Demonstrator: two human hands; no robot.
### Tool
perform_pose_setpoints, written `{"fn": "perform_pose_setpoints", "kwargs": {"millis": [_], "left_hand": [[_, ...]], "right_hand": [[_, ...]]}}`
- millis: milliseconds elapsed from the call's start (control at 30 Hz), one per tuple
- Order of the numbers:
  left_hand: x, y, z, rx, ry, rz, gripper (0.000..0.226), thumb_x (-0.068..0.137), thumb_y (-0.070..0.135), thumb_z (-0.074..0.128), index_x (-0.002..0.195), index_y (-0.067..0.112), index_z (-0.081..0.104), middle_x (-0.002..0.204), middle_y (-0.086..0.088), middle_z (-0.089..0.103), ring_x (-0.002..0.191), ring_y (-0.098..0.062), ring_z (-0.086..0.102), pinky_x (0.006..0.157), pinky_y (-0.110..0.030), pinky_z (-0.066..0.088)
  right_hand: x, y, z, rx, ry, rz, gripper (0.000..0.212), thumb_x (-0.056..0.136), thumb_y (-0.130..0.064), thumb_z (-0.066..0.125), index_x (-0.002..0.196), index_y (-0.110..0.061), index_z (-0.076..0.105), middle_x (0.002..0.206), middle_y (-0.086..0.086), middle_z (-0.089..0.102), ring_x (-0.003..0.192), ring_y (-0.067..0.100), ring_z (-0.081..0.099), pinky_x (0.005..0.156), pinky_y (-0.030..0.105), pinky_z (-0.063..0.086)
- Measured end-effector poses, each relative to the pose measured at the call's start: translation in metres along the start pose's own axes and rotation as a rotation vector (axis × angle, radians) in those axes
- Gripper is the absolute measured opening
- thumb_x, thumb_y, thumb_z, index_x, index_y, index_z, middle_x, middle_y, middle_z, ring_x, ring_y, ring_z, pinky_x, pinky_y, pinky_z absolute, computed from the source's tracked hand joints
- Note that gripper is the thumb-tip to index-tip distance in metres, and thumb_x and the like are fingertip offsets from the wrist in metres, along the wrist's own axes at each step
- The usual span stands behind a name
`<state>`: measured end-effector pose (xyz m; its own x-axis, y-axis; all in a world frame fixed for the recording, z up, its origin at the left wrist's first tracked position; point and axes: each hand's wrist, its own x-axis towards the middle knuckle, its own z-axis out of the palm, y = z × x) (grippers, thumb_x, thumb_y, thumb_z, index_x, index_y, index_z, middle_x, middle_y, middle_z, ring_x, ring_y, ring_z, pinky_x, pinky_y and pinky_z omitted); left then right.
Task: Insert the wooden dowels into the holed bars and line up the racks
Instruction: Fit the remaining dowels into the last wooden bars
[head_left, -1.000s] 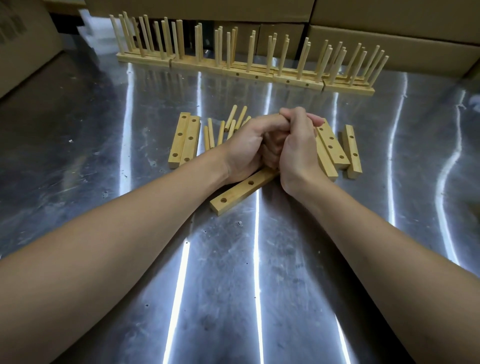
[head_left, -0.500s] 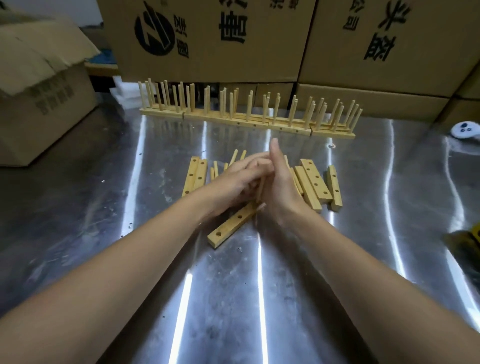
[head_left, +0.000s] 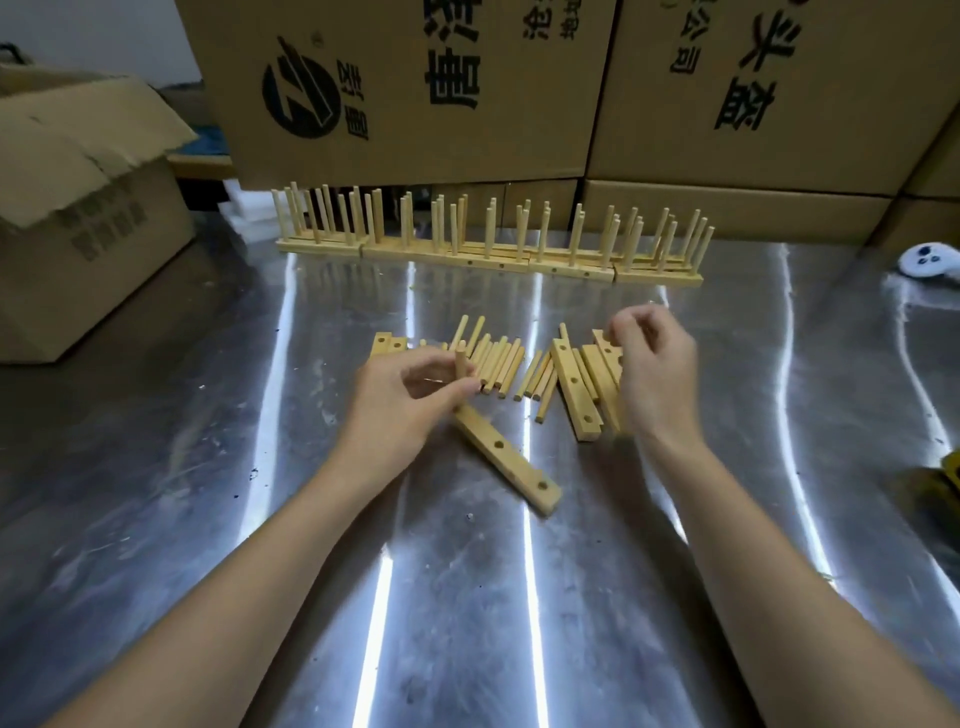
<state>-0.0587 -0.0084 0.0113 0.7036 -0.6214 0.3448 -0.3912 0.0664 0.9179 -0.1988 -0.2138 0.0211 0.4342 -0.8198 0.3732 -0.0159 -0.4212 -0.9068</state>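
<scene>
Bar (head_left: 501, 457): lies slantwise on the tabletop (head_left: 467, 623), one end nearer you. Its holed face is up, so pegs can go in from above. Two empty holes show on the near half.

Dowel (head_left: 460, 364): stands upright at the far end of the bar. Its foot is hidden behind your fingers, so I judge, rather than see, that it sits in the end hole.

Left hand (head_left: 400, 400): thumb and fingers are pinched on the dowel low down, probably to hold it plumb while it is pressed home.

Right hand (head_left: 657, 374): raised above the spare bars (head_left: 576, 400), fingers curled and blurred. I cannot tell whether it carries anything. It looks placed for fetching the next piece.

Loose dowels (head_left: 498, 366): lie side by side, flat, just beyond the bar and between your hands, an easy reach for either one.

Spare bars: lie crowded together to the right of the loose dowels, holes showing. A left pair (head_left: 387, 344) lies beyond your left hand, partly hidden by it.

Racks (head_left: 488, 260): finished, pegs up, set end to end in one row at the far side of the tabletop, in front of the boxes (head_left: 395, 104). They stand well apart from the work area.

Controller (head_left: 930, 262): white, at the far right, not part of the job.

Progress, as a judgement: this bar has its first peg, and at least two holes wait.
</scene>
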Motion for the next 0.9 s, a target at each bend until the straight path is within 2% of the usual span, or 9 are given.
{"fn": "perform_pose_setpoints", "kwargs": {"millis": [167,267,333,467,533,633,733,800,900], "left_hand": [[-0.004,-0.004,-0.004,0.207,0.060,0.013,0.010,0.087,0.016,0.088,0.088,0.023,0.080,0.086,0.012,0.078,0.076,-0.008,0.077,0.076,-0.035,0.065],[-0.003,-0.005,-0.004,0.230,0.056,0.021,0.011,0.087,0.017,0.088,0.089,0.023,0.079,0.086,0.014,0.077,0.076,-0.008,0.077,0.076,-0.031,0.064],[-0.003,-0.004,-0.004,0.240,0.055,0.034,0.011,0.087,0.016,0.088,0.090,0.022,0.080,0.086,0.015,0.077,0.078,-0.008,0.077,0.076,-0.032,0.064],[-0.003,-0.004,-0.004,0.256,0.048,0.025,0.011,0.088,0.016,0.087,0.089,0.022,0.078,0.086,0.015,0.077,0.078,-0.010,0.077,0.074,-0.040,0.064],[-0.003,-0.004,-0.004,0.266,0.049,0.034,0.010,0.088,0.015,0.087,0.089,0.021,0.078,0.086,0.015,0.077,0.078,-0.010,0.076,0.073,-0.039,0.063],[-0.003,-0.004,-0.004,0.270,0.054,0.047,0.010,0.088,0.015,0.087,0.090,0.021,0.079,0.086,0.016,0.076,0.079,-0.008,0.076,0.070,-0.036,0.061],[-0.004,-0.005,-0.005,0.285,0.049,0.065,0.010,0.088,0.016,0.087,0.091,0.021,0.079,0.086,0.018,0.076,0.080,-0.006,0.075,0.069,-0.035,0.061],[-0.004,-0.005,-0.005,0.292,0.050,0.081,0.010,0.088,0.015,0.087,0.091,0.022,0.079,0.087,0.018,0.076,0.080,-0.004,0.075,0.068,-0.035,0.060],[-0.004,-0.006,-0.005,0.303,0.046,0.092,0.011,0.088,0.015,0.087,0.091,0.023,0.079,0.088,0.019,0.076,0.081,-0.003,0.075,0.067,-0.033,0.060]], "right_hand": [[-0.013,0.017,0.008,-0.374,-0.163,-0.193,0.014,0.103,-0.031,0.059,0.111,-0.037,0.070,0.109,-0.020,0.061,0.113,0.007,0.051,0.092,0.023,0.040],[-0.013,0.019,0.012,-0.620,-0.321,-0.225,0.017,0.099,-0.040,0.064,0.115,-0.040,0.069,0.115,-0.015,0.054,0.116,0.010,0.044,0.095,0.031,0.031],[-0.016,0.021,0.014,-0.738,-0.333,-0.216,0.019,0.097,-0.044,0.065,0.116,-0.040,0.067,0.114,-0.013,0.053,0.113,0.013,0.046,0.093,0.034,0.031],[-0.015,0.019,0.014,-0.678,-0.250,-0.177,0.026,0.095,-0.030,0.072,0.119,-0.033,0.065,0.114,-0.007,0.058,0.105,0.020,0.057,0.095,0.042,0.049],[-0.013,0.019,0.015,-0.660,-0.243,-0.144,0.027,0.092,-0.023,0.074,0.116,-0.030,0.065,0.111,-0.005,0.063,0.096,0.020,0.060,0.087,0.044,0.054],[-0.009,0.017,0.015,-0.519,-0.171,-0.066,0.024,0.088,-0.020,0.074,0.110,-0.028,0.068,0.104,-0.010,0.068,0.090,0.014,0.063,0.073,0.025,0.049],[0.003,0.011,0.002,-0.405,0.018,-0.048,0.018,0.087,-0.022,0.075,0.103,-0.030,0.069,0.095,-0.013,0.067,0.083,0.005,0.063,0.067,0.008,0.041],[0.010,0.012,-0.010,-0.455,0.091,-0.082,0.016,0.090,-0.022,0.074,0.104,-0.028,0.069,0.099,-0.008,0.067,0.084,0.010,0.062,0.075,0.020,0.046],[0.013,0.020,-0.018,-0.572,0.034,-0.040,0.012,0.094,-0.020,0.071,0.106,-0.022,0.070,0.106,-0.002,0.067,0.094,0.017,0.062,0.080,0.033,0.048]]}}
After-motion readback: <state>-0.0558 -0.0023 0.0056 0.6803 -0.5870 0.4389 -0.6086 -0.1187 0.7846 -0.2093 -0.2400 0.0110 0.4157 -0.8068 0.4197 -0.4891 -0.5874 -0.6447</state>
